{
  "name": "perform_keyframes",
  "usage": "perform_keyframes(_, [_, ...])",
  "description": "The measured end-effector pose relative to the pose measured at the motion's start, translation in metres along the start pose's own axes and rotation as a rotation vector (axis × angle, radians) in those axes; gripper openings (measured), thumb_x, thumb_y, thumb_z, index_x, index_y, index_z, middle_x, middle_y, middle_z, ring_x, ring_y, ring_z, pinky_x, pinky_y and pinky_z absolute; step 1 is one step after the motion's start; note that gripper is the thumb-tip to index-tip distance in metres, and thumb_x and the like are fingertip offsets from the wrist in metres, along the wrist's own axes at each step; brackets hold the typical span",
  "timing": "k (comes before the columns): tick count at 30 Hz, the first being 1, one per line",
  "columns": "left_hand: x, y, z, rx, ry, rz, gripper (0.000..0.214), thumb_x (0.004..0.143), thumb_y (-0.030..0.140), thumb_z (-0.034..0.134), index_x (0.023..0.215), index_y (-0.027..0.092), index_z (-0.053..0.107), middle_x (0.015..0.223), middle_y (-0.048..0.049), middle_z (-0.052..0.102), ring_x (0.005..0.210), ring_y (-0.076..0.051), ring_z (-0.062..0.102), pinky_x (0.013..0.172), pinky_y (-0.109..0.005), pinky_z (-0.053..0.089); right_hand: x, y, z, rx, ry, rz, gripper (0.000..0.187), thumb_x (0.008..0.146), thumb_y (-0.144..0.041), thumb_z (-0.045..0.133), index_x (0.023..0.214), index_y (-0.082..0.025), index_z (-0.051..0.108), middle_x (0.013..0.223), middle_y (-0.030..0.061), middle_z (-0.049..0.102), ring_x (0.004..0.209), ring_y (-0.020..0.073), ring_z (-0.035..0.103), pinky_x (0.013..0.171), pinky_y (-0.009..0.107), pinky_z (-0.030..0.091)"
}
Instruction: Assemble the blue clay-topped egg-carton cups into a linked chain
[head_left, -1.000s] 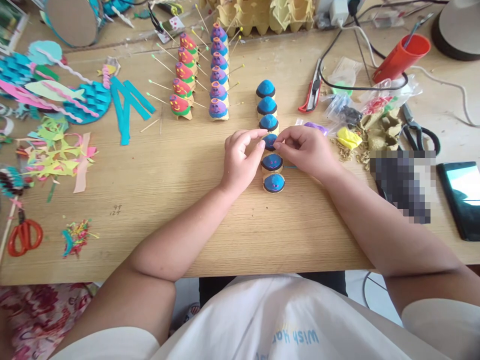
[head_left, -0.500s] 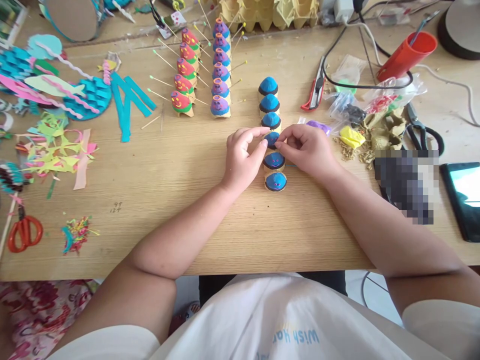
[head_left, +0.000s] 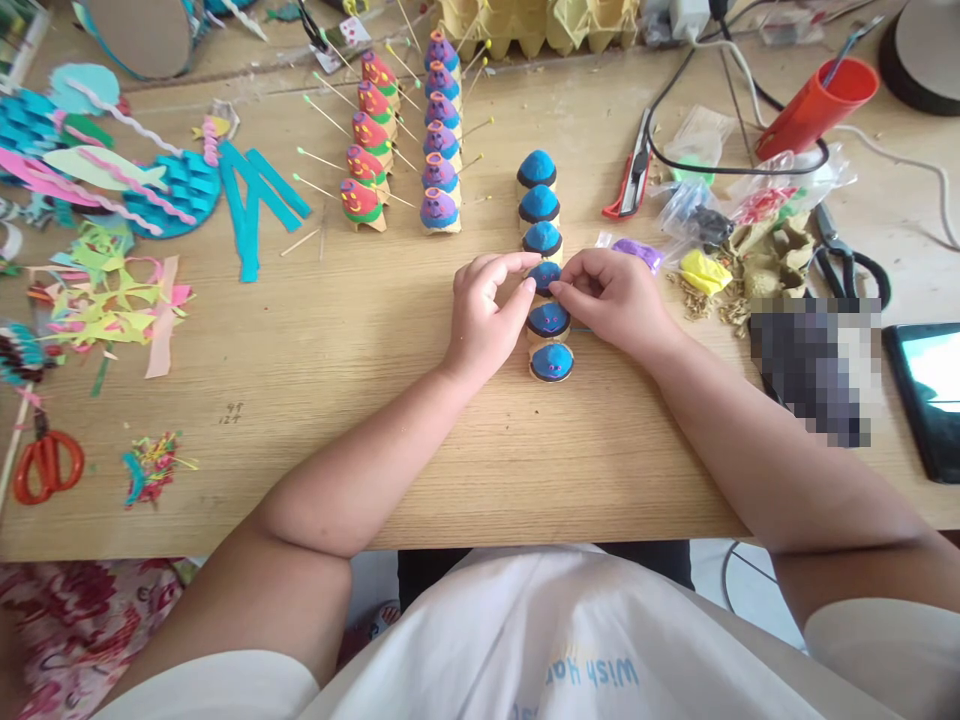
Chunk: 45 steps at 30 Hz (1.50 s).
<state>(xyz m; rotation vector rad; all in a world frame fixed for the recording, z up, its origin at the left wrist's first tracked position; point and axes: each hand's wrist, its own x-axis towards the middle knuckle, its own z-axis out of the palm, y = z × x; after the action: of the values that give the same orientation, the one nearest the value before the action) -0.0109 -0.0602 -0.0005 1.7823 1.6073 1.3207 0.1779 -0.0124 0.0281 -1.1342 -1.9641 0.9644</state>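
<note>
A column of several blue-topped egg-carton domes (head_left: 541, 238) stands in the middle of the wooden table (head_left: 337, 400). My left hand (head_left: 484, 315) curls round the fourth dome (head_left: 544, 275) from its left, thumb and forefinger on it. My right hand (head_left: 611, 300) pinches at that same dome from the right, fingers pressed together; whatever tiny piece they hold is too small to make out. The two nearest domes (head_left: 549, 321) show small purple faces.
Two rows of red and purple cones (head_left: 401, 150) with pin sticks stand behind. Paper cut-outs (head_left: 112, 190) and orange scissors (head_left: 45, 465) lie left. A red cutter (head_left: 630, 175), orange cup (head_left: 817, 105), clay bags (head_left: 705, 215), black scissors (head_left: 847, 265) and a phone (head_left: 926, 395) lie right.
Both hands stay on the fourth dome with only slight finger shifts. The camera has tipped a little, sliding the scene down in view.
</note>
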Motion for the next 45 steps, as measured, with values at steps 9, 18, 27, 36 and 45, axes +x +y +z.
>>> perform_keyframes(9, [0.0, -0.0005, -0.0006, 0.001, -0.009, 0.014, 0.02, 0.102, 0.034, 0.066, 0.119, 0.031, 0.075, 0.123, -0.004, 0.079, 0.123, -0.024, 0.069, 0.115, -0.044, 0.052, 0.0003, 0.002, 0.0009, -0.008, 0.0, -0.003, 0.033, 0.09, -0.04, 0.081, 0.073, -0.021, 0.061, 0.059, -0.0037, 0.049, 0.058, 0.011, 0.04, 0.058, 0.031, 0.03])
perform_keyframes(18, [-0.0002, 0.0004, -0.0002, -0.004, -0.007, 0.004, 0.02, 0.101, 0.029, 0.066, 0.119, 0.031, 0.075, 0.122, -0.0032, 0.079, 0.123, -0.023, 0.069, 0.116, -0.044, 0.052, 0.001, 0.0033, 0.001, -0.015, -0.011, 0.007, 0.029, 0.09, -0.035, 0.081, 0.073, -0.021, 0.061, 0.059, -0.004, 0.05, 0.057, 0.011, 0.039, 0.058, 0.032, 0.03])
perform_keyframes(27, [0.0003, 0.0001, -0.0003, -0.028, -0.011, -0.004, 0.02, 0.1, 0.028, 0.067, 0.119, 0.03, 0.076, 0.123, -0.0031, 0.079, 0.123, -0.023, 0.069, 0.118, -0.043, 0.05, 0.002, 0.0042, 0.0011, -0.024, -0.011, -0.001, 0.032, 0.091, -0.039, 0.081, 0.074, -0.021, 0.06, 0.058, -0.0048, 0.049, 0.057, 0.0101, 0.039, 0.057, 0.031, 0.029])
perform_keyframes(36, [-0.0001, -0.0005, 0.0001, -0.04, -0.002, -0.004, 0.023, 0.099, 0.022, 0.068, 0.119, 0.029, 0.076, 0.123, -0.0023, 0.079, 0.123, -0.023, 0.069, 0.117, -0.042, 0.05, 0.002, 0.0039, 0.0006, -0.032, 0.013, 0.013, 0.026, 0.091, -0.028, 0.079, 0.075, -0.021, 0.06, 0.06, -0.0049, 0.05, 0.058, 0.0104, 0.04, 0.058, 0.031, 0.031])
perform_keyframes(45, [0.0005, 0.0002, -0.0004, -0.03, -0.008, -0.006, 0.024, 0.098, 0.02, 0.068, 0.119, 0.028, 0.076, 0.123, -0.0027, 0.079, 0.123, -0.023, 0.068, 0.117, -0.042, 0.05, 0.0037, 0.0098, -0.0014, 0.002, 0.124, 0.021, 0.016, 0.093, -0.03, 0.077, 0.086, -0.025, 0.064, 0.06, -0.0047, 0.046, 0.059, 0.0134, 0.043, 0.061, 0.032, 0.037])
